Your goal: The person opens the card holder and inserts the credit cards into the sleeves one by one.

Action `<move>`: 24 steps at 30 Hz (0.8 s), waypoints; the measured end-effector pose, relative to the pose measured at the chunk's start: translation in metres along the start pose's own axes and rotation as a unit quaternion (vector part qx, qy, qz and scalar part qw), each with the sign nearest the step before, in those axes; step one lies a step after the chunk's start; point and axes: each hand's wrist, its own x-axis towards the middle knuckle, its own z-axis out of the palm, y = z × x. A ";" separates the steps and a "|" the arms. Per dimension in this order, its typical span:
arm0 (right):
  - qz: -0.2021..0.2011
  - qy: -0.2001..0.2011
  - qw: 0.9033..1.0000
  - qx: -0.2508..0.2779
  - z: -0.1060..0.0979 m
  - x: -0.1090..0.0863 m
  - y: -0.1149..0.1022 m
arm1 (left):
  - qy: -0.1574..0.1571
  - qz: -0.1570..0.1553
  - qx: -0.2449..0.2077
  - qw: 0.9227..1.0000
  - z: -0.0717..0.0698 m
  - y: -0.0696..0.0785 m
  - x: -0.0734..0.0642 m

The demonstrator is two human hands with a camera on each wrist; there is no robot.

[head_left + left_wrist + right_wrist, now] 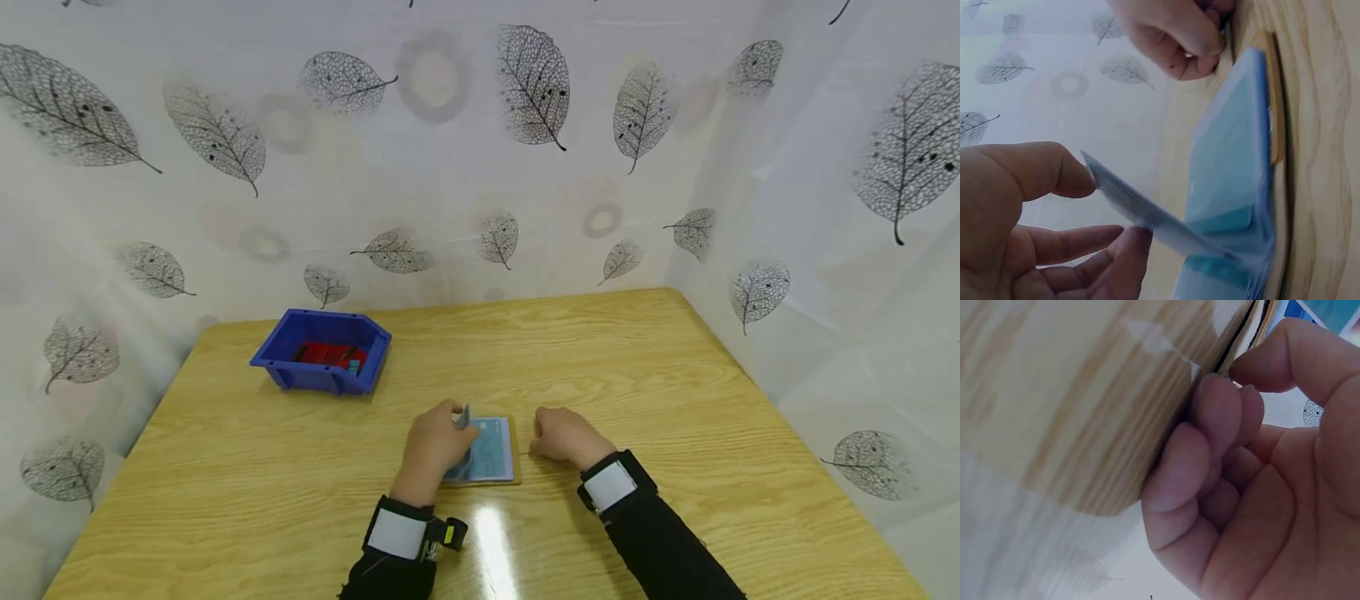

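A small card holder with clear sleeves and a tan cover [516, 471] lies spread on the wooden table. My left hand [435, 442] pinches a clear sleeve page [1154, 215] between thumb and fingers, holding it raised and tilted over the blue-green pages [1225, 156]. To the right of the holder, my right hand [567, 437] rests low against the tabletop with curled fingers. In the right wrist view, its thumb and index finger pinch a thin strap [1242, 345] that runs to the holder. The strap's end is hidden by the fingers.
A blue plastic bin [307, 377] stands at the back left of the table [600, 358], with a red item [330, 354] and a small teal piece inside. Leaf-patterned white curtains [450, 183] hang behind the table and along both sides.
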 end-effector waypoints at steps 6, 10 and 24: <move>0.001 0.000 1.000 -0.003 0.000 0.000 -0.002 | 0.033 -0.010 0.037 0.999 -0.017 -0.014 -0.007; 0.001 -0.001 1.000 -0.009 0.000 -0.001 -0.002 | 0.059 -0.010 0.076 0.995 -0.020 -0.022 -0.011; -0.002 0.003 1.000 0.000 0.000 -0.002 -0.003 | 0.082 -0.048 0.148 0.984 -0.007 -0.036 -0.008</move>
